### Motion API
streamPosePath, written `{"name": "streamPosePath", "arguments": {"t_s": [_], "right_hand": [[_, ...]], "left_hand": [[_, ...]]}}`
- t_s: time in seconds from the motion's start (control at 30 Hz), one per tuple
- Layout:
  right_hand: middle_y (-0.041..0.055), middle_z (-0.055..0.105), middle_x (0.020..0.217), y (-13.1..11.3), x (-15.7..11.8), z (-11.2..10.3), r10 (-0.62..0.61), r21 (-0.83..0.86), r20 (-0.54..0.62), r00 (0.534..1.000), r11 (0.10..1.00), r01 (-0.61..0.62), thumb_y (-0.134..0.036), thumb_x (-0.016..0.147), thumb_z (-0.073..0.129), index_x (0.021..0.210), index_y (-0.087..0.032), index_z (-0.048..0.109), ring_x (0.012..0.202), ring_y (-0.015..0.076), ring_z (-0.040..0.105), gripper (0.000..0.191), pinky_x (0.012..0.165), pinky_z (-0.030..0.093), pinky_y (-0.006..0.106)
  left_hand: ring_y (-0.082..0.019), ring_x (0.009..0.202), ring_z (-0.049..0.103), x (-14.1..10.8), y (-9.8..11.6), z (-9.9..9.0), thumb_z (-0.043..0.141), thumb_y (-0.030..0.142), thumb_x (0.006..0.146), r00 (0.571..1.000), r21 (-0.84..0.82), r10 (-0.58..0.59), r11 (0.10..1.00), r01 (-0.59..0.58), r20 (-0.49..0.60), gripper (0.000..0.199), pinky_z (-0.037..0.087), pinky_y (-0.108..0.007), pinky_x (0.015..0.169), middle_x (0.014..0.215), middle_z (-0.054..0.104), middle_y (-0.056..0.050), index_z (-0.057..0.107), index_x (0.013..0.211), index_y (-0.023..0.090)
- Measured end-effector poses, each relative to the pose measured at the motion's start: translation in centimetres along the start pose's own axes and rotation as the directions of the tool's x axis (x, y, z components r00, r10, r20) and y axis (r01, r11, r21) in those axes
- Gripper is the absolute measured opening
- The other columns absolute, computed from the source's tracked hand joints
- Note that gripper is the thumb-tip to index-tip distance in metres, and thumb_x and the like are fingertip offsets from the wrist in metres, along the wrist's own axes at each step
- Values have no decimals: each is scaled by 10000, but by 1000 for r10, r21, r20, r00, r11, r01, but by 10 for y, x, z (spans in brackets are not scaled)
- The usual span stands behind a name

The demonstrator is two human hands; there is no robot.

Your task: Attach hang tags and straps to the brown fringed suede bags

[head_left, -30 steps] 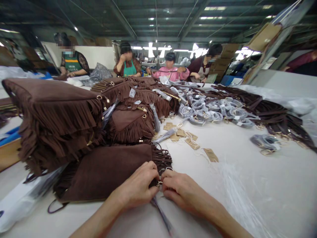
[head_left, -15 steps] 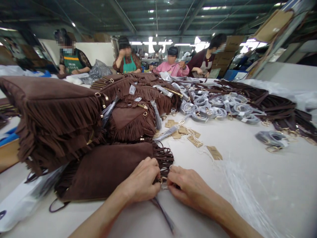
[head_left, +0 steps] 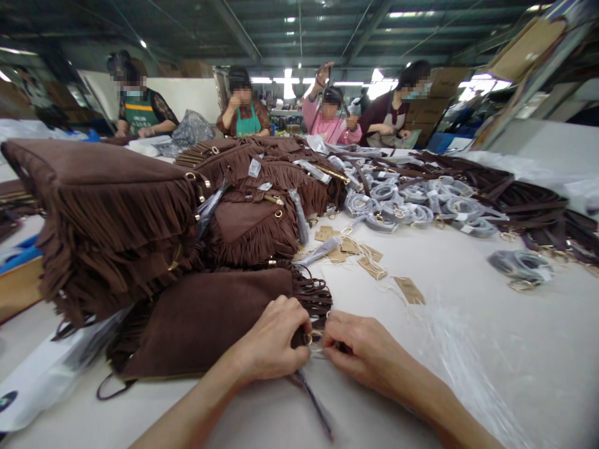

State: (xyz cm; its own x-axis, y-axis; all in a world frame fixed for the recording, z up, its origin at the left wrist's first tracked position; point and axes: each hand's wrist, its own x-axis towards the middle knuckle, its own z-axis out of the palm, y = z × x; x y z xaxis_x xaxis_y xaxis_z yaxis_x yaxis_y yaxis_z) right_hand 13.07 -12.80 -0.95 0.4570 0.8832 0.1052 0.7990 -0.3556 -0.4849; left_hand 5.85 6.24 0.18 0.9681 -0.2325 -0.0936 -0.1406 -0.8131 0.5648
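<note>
A dark brown fringed bag point(head_left: 206, 324) lies flat on the pale table point(head_left: 393, 405). At its right end my left hand point(head_left: 281, 340) is closed on a small gold ring point(head_left: 309, 338) at the bag's edge. Just right of it, my right hand point(head_left: 358, 346) pinches a thin pale string point(head_left: 318, 342) that runs to the ring. Whatever else sits inside the right fingers is hidden. Below the left hand a narrow plastic-wrapped strip point(head_left: 316, 405) hangs onto the table.
Stacked fringed bags point(head_left: 107, 218) rise at the left. Behind lie brown tags point(head_left: 409, 290) with strings, wrapped coiled straps point(head_left: 384, 212) and loose dark straps point(head_left: 510, 193). Clear plastic strands point(head_left: 463, 362) lie right of my hands. Several people work across the table.
The view has shifted slightly, and my hands are a little farther apart with more string showing between them. Across the table, a person in pink has raised an arm.
</note>
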Motion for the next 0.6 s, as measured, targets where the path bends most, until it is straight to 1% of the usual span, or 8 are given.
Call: {"name": "streamPosePath", "arguments": {"t_s": [0.13,0.23,0.3,0.4,0.5,0.53,0.57,0.6], "right_hand": [[22,631,795,5,2,2,-34,-153,24,999,988,37,-85,821,551,767,-176,644,690,143,590,142,600,390,229],[29,620,786,10,4,4,-66,-224,54,996,972,77,-117,846,550,769,-176,637,689,156,591,130,601,414,243],[30,612,787,12,5,2,-80,-204,46,996,975,87,-126,865,543,771,-175,629,699,159,592,136,610,432,245],[62,615,902,12,5,-6,-99,-106,-61,993,990,92,-126,903,504,791,-168,620,771,161,608,166,666,467,252],[86,601,1009,3,1,-17,-85,42,-283,955,994,101,-155,943,476,832,-174,622,847,160,610,184,736,478,267],[76,605,979,-1,-1,-19,-60,116,-332,941,988,104,-171,949,484,832,-180,620,838,154,607,180,734,475,264],[54,610,905,-6,-3,-20,-19,213,-347,938,972,99,-184,949,499,820,-184,614,793,142,603,172,707,471,252],[26,606,805,-11,-5,-20,28,331,-318,948,940,84,-193,946,515,804,-188,603,717,127,592,167,656,462,235]], "left_hand": [[-223,925,492,1,7,17,525,159,771,996,179,7,984,8,-85,62,416,-360,807,970,583,-55,558,810,195],[-248,917,510,7,11,27,516,156,779,997,274,-24,961,43,-73,84,434,-383,791,973,604,-87,578,829,182],[-253,918,521,12,13,30,509,144,783,996,269,-52,961,69,-69,96,443,-377,789,960,613,-98,592,826,169],[-225,875,530,15,10,29,497,139,814,991,172,-59,982,80,-122,108,435,-336,777,888,602,-81,592,767,164],[-171,797,531,15,2,20,453,178,882,979,-68,-84,995,73,-185,231,410,-282,722,822,559,-43,576,687,164],[-156,779,528,15,-2,17,455,194,887,977,-168,-105,983,73,-188,257,402,-265,705,803,543,-30,566,657,163],[-144,761,525,16,-6,13,470,206,877,976,-265,-127,961,78,-175,261,397,-249,687,790,529,-19,557,635,161],[-134,737,519,17,-11,10,493,218,856,978,-356,-152,930,92,-146,246,395,-237,663,784,516,-9,553,625,159]]}}
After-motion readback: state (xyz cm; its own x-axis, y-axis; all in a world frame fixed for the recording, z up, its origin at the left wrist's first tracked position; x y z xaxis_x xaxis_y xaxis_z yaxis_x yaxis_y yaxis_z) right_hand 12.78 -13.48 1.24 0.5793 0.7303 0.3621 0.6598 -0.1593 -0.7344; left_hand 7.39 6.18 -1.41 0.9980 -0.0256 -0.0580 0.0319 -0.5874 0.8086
